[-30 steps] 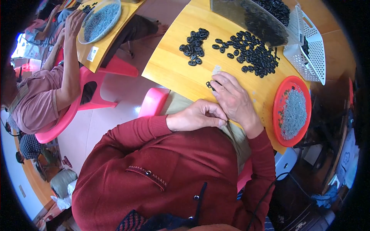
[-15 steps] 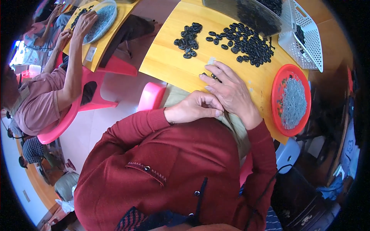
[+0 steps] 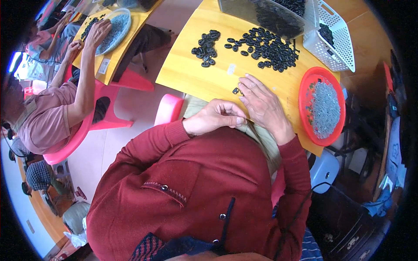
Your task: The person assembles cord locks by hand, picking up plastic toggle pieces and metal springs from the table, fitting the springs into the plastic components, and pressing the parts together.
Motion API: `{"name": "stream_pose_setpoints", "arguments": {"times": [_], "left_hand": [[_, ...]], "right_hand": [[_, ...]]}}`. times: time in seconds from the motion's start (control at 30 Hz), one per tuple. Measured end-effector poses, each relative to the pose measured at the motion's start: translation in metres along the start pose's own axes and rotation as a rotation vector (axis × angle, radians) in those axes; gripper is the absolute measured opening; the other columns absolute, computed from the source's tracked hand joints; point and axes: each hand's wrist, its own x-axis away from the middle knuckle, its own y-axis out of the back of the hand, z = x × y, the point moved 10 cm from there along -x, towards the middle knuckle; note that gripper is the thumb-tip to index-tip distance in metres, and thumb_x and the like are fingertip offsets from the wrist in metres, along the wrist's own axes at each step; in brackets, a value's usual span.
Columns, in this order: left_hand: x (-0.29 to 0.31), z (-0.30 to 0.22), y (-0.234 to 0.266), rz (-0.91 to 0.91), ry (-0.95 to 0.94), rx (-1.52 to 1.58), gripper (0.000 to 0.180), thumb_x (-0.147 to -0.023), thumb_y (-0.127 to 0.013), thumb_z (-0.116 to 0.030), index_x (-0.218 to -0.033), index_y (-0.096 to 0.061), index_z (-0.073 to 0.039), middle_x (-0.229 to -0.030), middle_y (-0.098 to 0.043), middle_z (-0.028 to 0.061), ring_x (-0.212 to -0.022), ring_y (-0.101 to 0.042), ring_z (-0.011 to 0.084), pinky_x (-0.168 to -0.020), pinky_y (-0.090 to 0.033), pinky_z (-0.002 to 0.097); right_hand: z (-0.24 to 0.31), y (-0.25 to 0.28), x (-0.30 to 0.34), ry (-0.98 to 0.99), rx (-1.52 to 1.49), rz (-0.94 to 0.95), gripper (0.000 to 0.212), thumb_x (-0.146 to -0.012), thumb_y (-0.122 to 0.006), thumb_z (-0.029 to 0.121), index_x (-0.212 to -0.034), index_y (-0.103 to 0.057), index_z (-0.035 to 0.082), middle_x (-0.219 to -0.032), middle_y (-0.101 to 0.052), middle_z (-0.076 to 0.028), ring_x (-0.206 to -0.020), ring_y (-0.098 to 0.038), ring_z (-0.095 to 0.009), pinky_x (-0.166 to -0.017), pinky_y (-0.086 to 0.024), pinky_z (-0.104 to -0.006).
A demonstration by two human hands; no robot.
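Observation:
My left hand (image 3: 215, 116) is closed at the table's near edge, thumb and fingertips pinched together; what they hold, if anything, is too small to make out. Beside it, my right hand (image 3: 266, 108) lies palm down with its fingers stretched over the tabletop. A small black part (image 3: 236, 91) lies at those fingertips, and the fingers partly cover more beside it. Farther off on the yellow table (image 3: 183, 65) are a small cluster of black oval parts with holes (image 3: 205, 50) and a larger spread pile of them (image 3: 275, 50).
A red plate (image 3: 306, 114) of thin silvery metal pieces (image 3: 327, 108) stands at the right. At the back are a clear bin (image 3: 261, 19) and a white perforated basket (image 3: 342, 54), both holding black parts. A co-worker (image 3: 48, 115) sits at another table on the left.
My right hand's fingers have drawn back from the small black parts, uncovering one. My left hand's pinch has come slightly away from the right hand. The view has shifted a little.

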Motion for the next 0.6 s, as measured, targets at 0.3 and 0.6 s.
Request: {"name": "stream_pose_setpoints", "arguments": {"times": [0.3,0.6], "left_hand": [[0.005,0.0,0.004,-0.061,-0.043,0.046,0.016,-0.093,-0.06,-0.009,-0.106,-0.063,0.001,-0.099,-0.068,0.0095,-0.088,-0.063,0.0131,-0.081,-0.051,0.0253],[0.011,0.004,0.006,-0.15,-0.027,-0.104,0.016,-0.092,-0.061,-0.009,-0.105,-0.064,0.0,-0.099,-0.069,0.0093,-0.089,-0.065,0.0133,-0.081,-0.052,0.0259]], "right_hand": [[0.003,0.012,0.008,-0.002,-0.005,-0.068,0.035,-0.085,-0.062,0.013,-0.118,-0.059,0.001,-0.127,-0.055,-0.015,-0.123,-0.049,-0.033,-0.101,-0.042,-0.0404],[-0.021,0.027,0.022,-0.096,-0.177,-0.173,0.032,-0.082,-0.066,0.013,-0.11,-0.061,0.0,-0.116,-0.059,-0.016,-0.114,-0.054,-0.033,-0.095,-0.045,-0.0402]]}}
